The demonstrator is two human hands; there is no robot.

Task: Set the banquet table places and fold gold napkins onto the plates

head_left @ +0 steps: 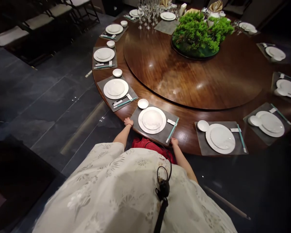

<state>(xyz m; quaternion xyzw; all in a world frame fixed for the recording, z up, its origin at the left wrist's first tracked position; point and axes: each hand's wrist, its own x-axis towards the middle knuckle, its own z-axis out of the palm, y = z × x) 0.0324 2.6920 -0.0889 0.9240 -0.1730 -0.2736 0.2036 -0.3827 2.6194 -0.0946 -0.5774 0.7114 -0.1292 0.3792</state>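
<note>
A grey placemat (137, 118) lies at the near edge of a large round wooden table (189, 137). My left hand (128, 122) grips the mat's near left corner, fingers curled over its edge. My right hand (174, 141) holds the mat's near right corner the same way. On the mat stand a white plate (152, 120), a small white bowl (143, 103), and teal chopsticks (172, 130) on a white rest (171, 122).
More place settings on grey mats ring the table. A wooden turntable (194, 71) carries a green plant centrepiece (199, 32). Wine glasses (147, 11) stand at the far side. Chairs (38, 21) line the left wall. The floor is dark tile.
</note>
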